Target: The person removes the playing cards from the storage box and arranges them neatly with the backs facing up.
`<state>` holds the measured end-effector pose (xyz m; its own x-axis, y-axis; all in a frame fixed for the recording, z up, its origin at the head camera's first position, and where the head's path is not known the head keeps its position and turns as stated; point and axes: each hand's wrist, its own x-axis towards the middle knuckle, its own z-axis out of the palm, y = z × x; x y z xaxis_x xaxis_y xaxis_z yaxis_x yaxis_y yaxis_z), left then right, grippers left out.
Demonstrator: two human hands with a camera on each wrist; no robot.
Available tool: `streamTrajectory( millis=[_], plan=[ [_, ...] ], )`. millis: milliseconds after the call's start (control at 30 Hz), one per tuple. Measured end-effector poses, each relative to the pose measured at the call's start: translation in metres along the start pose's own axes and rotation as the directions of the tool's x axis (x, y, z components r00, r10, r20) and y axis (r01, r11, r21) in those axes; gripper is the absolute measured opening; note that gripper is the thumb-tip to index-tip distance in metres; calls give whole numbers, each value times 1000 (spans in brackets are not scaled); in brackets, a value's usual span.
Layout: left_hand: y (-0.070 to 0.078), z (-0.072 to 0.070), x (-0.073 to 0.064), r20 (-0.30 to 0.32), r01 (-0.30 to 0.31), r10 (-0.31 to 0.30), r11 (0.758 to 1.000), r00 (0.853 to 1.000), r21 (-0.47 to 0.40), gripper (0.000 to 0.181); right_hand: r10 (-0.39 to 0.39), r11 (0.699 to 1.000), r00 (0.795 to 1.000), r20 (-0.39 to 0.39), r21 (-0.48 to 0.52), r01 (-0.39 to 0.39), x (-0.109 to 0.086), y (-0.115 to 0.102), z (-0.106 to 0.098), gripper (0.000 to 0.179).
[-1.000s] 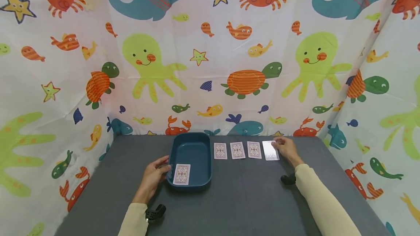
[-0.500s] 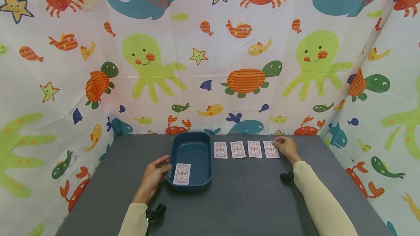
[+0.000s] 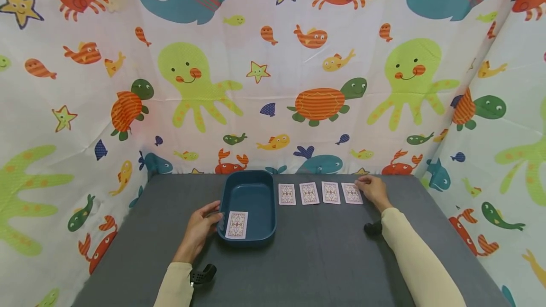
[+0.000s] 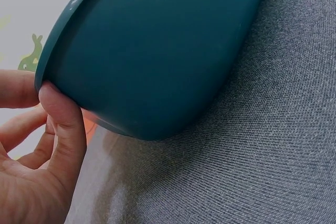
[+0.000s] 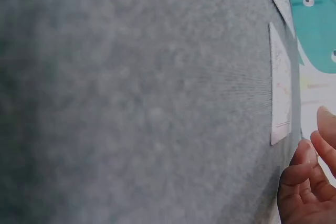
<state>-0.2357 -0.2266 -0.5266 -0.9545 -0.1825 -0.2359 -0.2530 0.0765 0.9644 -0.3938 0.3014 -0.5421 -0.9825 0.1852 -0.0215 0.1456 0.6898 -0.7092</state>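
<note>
With thumb and fingers, my left hand [image 3: 199,231] pinches the left rim of a dark blue rectangular tray [image 3: 268,203]; in the left wrist view the thumb presses below the rim [image 4: 65,32]. One patterned playing card [image 3: 236,225] lies back-up inside the tray, near its front left. To the right of the tray, several matching cards lie in a row, ending with the rightmost card [image 3: 350,194]. My right hand [image 3: 375,194] is beside that card's upper right corner. In the right wrist view, its loosely curled fingers [image 5: 302,174] hold nothing and are apart from the card [image 5: 281,87].
A dark grey cloth [image 3: 315,255] covers the table. Behind it and at both sides hangs a white curtain [image 3: 277,122] printed with sea animals. The other row cards, such as the leftmost one [image 3: 286,194], are spaced with small gaps.
The rightmost card showed a bright glare a second ago; now its back pattern shows, lying flat. My right fingers have come off it slightly. The left hand stays on the tray.
</note>
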Motion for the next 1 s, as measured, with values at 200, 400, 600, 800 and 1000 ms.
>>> streamTrajectory(
  millis=[200,400,600,800,1000],
  plan=[
    [1,-1,2,1,-17,17,1000,1000,-15,46,-33,999,999,-26,12,33,-9,-5,-6,40],
    [0,-1,2,-1,-17,17,1000,1000,-17,46,-66,997,998,-23,32,67,-22,-10,-6,43],
    [0,0,0,7,-22,22,1000,1000,-18,47,-91,994,995,-37,60,94,-35,-17,-4,42],
    [-1,-1,-1,14,-29,30,999,999,-23,47,-116,989,992,-41,84,119,-50,-27,-1,41],
    [-1,-1,0,10,-26,26,999,1000,-24,47,-154,981,987,-48,110,159,-67,-42,1,39]
  ],
)
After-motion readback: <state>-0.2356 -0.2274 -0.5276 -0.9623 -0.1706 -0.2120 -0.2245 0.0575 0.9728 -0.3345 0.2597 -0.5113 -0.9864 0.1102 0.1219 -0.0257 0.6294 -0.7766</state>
